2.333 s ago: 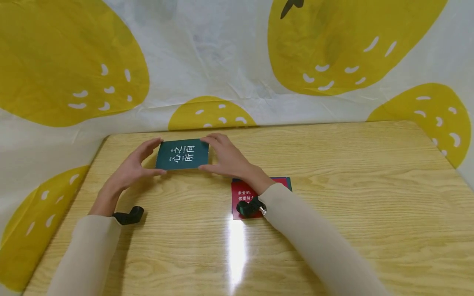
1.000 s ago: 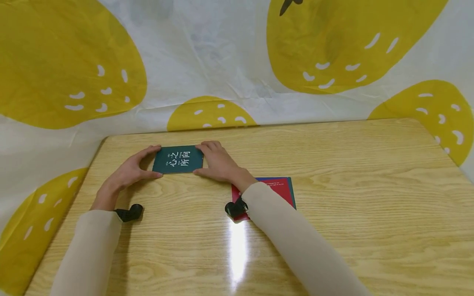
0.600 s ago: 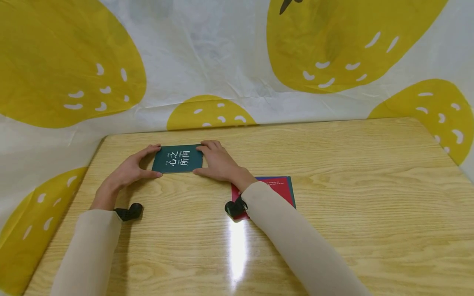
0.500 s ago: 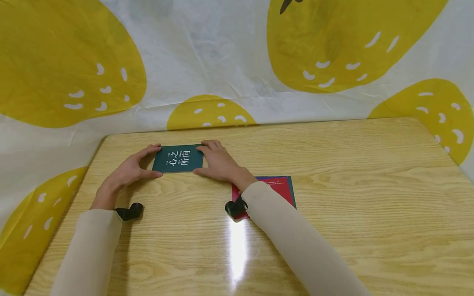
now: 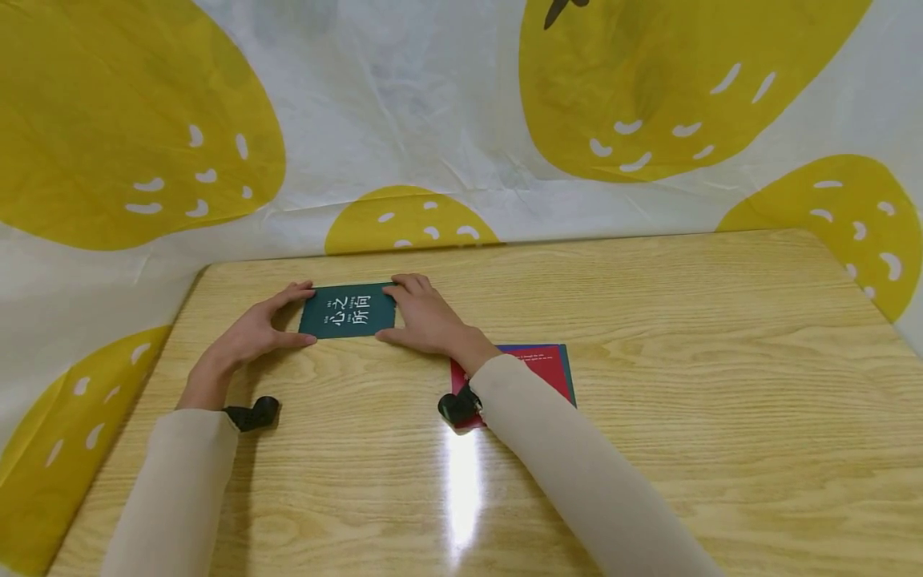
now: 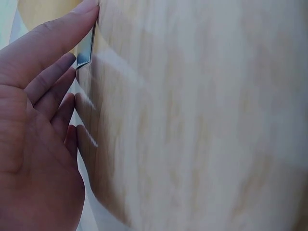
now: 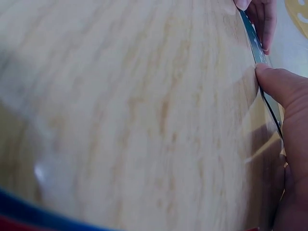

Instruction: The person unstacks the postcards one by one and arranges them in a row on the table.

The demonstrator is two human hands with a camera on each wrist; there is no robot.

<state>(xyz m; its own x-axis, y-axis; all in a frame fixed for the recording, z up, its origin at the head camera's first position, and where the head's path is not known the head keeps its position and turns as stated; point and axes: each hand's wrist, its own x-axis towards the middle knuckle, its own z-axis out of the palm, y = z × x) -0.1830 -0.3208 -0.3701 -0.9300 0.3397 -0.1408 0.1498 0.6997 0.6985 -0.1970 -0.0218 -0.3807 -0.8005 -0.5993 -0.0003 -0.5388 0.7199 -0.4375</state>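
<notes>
A dark teal card [image 5: 348, 311] with white Chinese characters lies at the far left of the table, its long side running left to right. My left hand [image 5: 248, 332] holds its left end, thumb on the near edge and fingers on the far edge. At the opposite end my right hand [image 5: 425, 316] holds the card in the same way. In the left wrist view a corner of the card [image 6: 85, 48] shows between thumb and fingers. The right wrist view shows the card [image 7: 252, 36] edge-on, close to the tabletop.
Under my right forearm lies a small pile of cards [image 5: 541, 369], red on top with blue and teal edges below, partly hidden. A wood-grain table [image 5: 692, 361] spreads around. Behind it hangs a white cloth [image 5: 433, 104] with yellow fruit prints.
Since the earliest frame, both hands have brought the teal card down and slightly left, nearer the tabletop. Over the last half second the card has shifted only a little; the hands look nearly still.
</notes>
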